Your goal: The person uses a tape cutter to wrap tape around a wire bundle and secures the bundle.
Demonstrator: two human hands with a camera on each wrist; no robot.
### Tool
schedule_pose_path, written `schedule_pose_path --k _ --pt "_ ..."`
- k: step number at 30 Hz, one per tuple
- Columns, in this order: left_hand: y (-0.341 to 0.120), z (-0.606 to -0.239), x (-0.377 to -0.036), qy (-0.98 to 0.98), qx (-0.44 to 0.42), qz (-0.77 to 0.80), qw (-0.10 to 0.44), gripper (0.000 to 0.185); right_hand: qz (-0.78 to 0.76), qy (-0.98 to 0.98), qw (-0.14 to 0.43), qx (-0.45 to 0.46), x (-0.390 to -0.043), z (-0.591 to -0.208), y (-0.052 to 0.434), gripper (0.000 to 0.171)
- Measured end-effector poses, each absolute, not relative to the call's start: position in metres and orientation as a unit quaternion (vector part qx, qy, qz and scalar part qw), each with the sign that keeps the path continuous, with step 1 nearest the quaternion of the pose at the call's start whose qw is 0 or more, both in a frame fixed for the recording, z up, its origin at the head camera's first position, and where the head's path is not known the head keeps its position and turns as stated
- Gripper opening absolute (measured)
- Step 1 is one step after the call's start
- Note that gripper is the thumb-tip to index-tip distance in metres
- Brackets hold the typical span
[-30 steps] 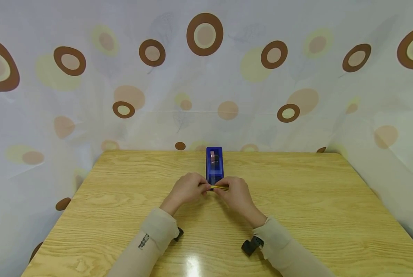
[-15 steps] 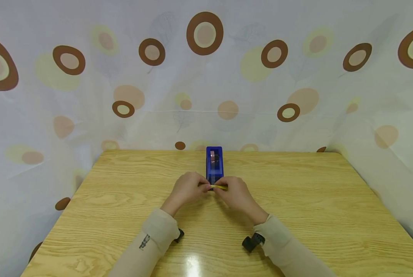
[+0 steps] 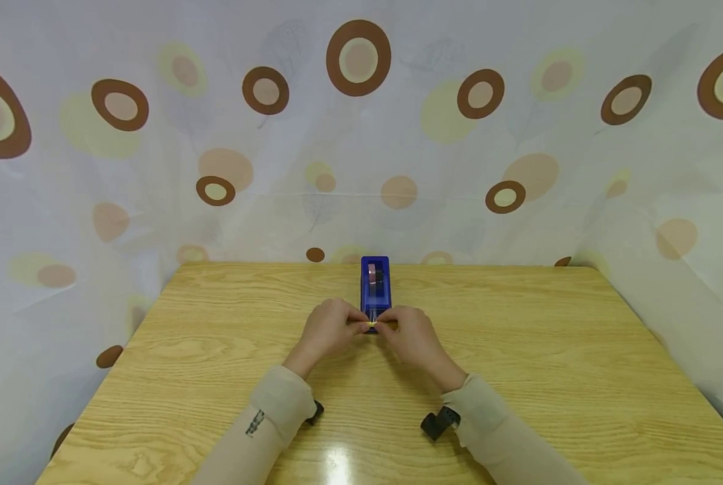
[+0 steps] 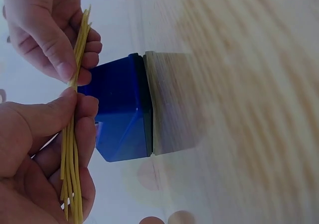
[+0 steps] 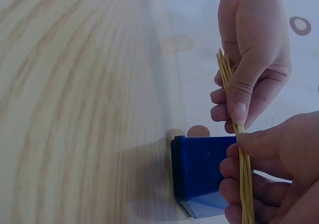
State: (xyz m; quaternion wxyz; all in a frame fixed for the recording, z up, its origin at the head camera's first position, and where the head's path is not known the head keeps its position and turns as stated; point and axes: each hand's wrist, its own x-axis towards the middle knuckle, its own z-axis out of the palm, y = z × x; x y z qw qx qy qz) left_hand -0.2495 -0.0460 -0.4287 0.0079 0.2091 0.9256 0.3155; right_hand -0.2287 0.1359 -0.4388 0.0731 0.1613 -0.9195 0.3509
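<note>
Both hands meet at the middle of the desk (image 3: 519,350), just in front of the near end of a blue tape dispenser (image 3: 375,286). Between them they hold a thin bundle of yellow sticks (image 4: 74,134), lying crosswise above the dispenser's front edge. The left hand (image 3: 327,330) pinches one end of the bundle between thumb and curled fingers; the right hand (image 3: 411,335) pinches the other end the same way, its thumb pressed on top of the sticks. In the wrist views the sticks run straight from one grip to the other, with loose tips fanning out slightly beyond the fingers. The dispenser stands lengthwise on the desk, pointing away from the person, with a roll of tape (image 3: 372,274) seated in it. A spotted curtain (image 3: 361,121) hangs behind and around the desk. Both arms wear beige sleeves (image 3: 279,404).
</note>
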Motion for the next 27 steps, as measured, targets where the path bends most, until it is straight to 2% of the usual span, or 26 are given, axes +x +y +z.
schedule_pose_path --k 11,18,27 --pt "-0.0458 -0.4251 -0.2512 0.926 0.225 0.304 0.008 0.014 0.367 -0.912 0.099 0.154 -0.2296 -0.4438 0.1351 0.005" --pt "-0.0466 -0.4229 -0.2547 0.933 0.235 0.271 0.032 0.031 0.368 -0.912 0.114 0.139 -0.2287 -0.4447 0.1325 0.005" --pt "-0.0462 -0.4272 -0.2575 0.933 0.238 0.271 0.020 0.022 0.364 -0.917 0.098 0.129 -0.2272 -0.4408 0.1315 0.006"
